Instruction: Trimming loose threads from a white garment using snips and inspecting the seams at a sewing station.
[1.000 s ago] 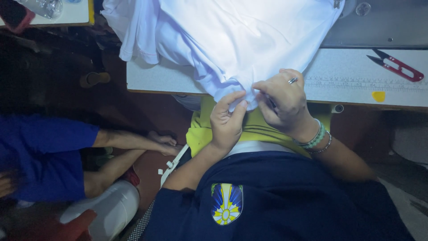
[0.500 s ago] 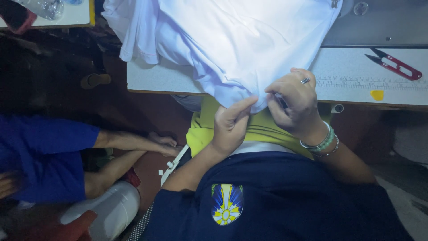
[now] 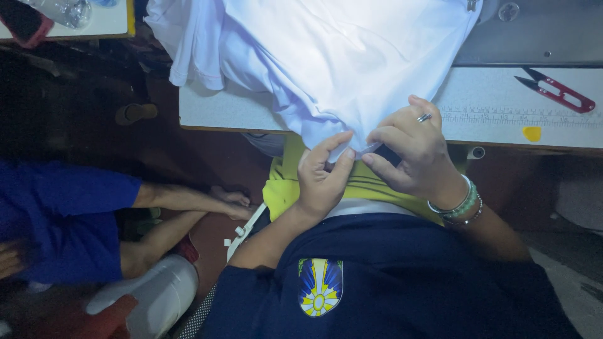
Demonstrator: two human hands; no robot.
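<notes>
Your left hand (image 3: 321,182) and right hand (image 3: 411,154) meet at the near edge of the bench (image 3: 226,113), both pinching the lowest fold of the white fabric (image 3: 339,56), which spreads over the bench top and hangs down toward your lap. Your left fingers (image 3: 326,150) press together on the cloth's edge from below; your right fingers (image 3: 383,135) curl narrow and grip it from the side, a ring showing on one. Bead bracelets (image 3: 458,207) circle your right wrist. Red thread snips (image 3: 556,93) lie on the bench well to the right, near a small yellow chalk piece (image 3: 532,133). Another person's bare arm (image 3: 188,201) stretches low on your left.
</notes>
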